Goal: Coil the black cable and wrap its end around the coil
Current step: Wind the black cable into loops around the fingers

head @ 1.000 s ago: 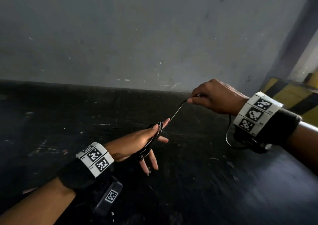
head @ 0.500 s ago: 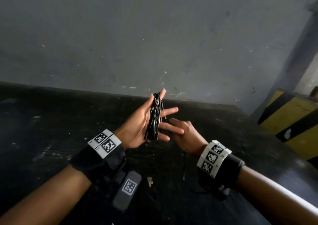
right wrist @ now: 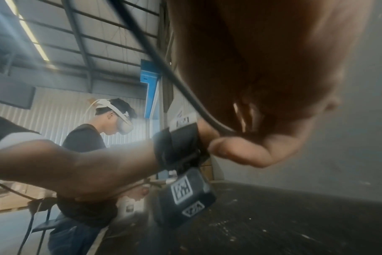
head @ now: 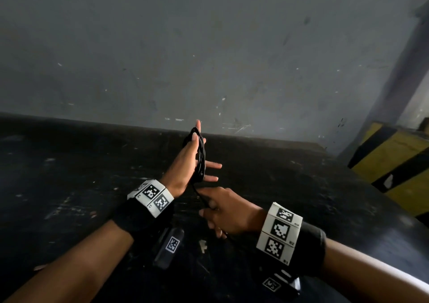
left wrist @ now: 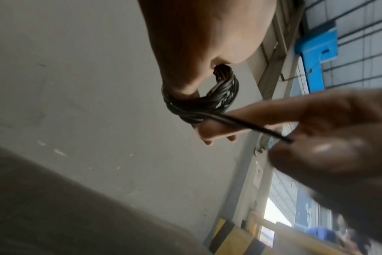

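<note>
The black cable [head: 201, 156] is wound in several loops around my left hand [head: 183, 165], which is held upright above the table with its fingers straight. The left wrist view shows the coil [left wrist: 199, 107] passing round the base of the thumb and across the fingers. One free strand [head: 199, 193] runs down from the coil to my right hand [head: 222, 212], just below and nearer to me, which pinches it between thumb and fingers. In the right wrist view the strand [right wrist: 164, 65] enters that pinch beside the thumb [right wrist: 240, 151]. The cable's far end is hidden.
A black, scuffed tabletop [head: 69, 175] lies under both hands and meets a grey wall [head: 209, 47] behind. A yellow-and-black striped barrier [head: 394, 163] stands at the right. Another person wearing a headset [right wrist: 111, 120] is at the left in the right wrist view.
My right hand went from pulling the strand up to the right, round behind my left fingers, to below the left hand. My left hand rose and turned upright with the coil on it.
</note>
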Demonstrator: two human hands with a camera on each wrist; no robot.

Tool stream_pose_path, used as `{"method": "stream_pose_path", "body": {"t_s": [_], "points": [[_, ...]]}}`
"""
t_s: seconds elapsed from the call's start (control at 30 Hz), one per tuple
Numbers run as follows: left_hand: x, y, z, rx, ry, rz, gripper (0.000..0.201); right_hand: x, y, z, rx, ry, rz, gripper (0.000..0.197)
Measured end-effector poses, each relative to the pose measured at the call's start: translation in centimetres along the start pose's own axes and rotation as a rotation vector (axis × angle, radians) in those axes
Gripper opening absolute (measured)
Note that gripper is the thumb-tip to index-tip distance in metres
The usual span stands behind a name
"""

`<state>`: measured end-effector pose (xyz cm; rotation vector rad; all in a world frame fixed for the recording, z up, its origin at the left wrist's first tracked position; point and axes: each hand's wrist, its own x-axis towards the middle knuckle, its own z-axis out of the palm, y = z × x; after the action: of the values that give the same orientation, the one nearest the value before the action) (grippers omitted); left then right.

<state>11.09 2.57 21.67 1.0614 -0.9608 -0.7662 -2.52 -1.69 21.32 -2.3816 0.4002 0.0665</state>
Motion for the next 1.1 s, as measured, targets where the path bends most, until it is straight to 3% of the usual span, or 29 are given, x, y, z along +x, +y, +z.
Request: {"method": "stream_pose_path", "body": {"t_s": [0.13, 0.27, 0.43, 0.53, 0.6, 0.77, 0.9, 1.1], "points": [[-1.5, -1.7, -0.6, 0.361, -0.04, -0.033, 0.055, -1.8, -1.9, -1.8, -0.287, -0.118, 0.003, 0.042], [-3.4, -3.1, -1.6, 0.506, -0.157, -0.172, 0.053, -3.6, -2.7, -5.0, -0.576, -0.177, -0.166, 0.026], [-5.7, -2.5, -0.8, 0.349, -0.293, -0.24, 0.05, -3.6, -2.2, -8.4, -0.596, -0.045, -0.428, 0.018], [-6.6, -1.7, 0.2, 0.298, -0.388, -0.326, 0.08, -2.9, -1.5, -9.1, -0.606, 0.041, -0.421, 0.021], [-7.0, -1.4, 0.3, 0.273, -0.432, -0.327, 0.088, -2.7, -1.0, -9.0, -0.644, 0.12, -0.39, 0.023], [-7.2, -0.8, -0.3, 0.287, -0.388, -0.302, 0.084, -3.0, -0.5, -8.2, -0.742, 0.28, -0.397, 0.031], [-7.4, -0.5, -0.7, 0.193, -0.39, -0.246, 0.055, -2.7, 0.1, -7.8, -0.814, 0.418, -0.388, 0.033], [-7.7, 0.4, -0.3, -0.15, -0.532, -0.286, 0.064, -2.1, 0.8, -5.9, -0.317, 0.321, -0.438, 0.023]]}}
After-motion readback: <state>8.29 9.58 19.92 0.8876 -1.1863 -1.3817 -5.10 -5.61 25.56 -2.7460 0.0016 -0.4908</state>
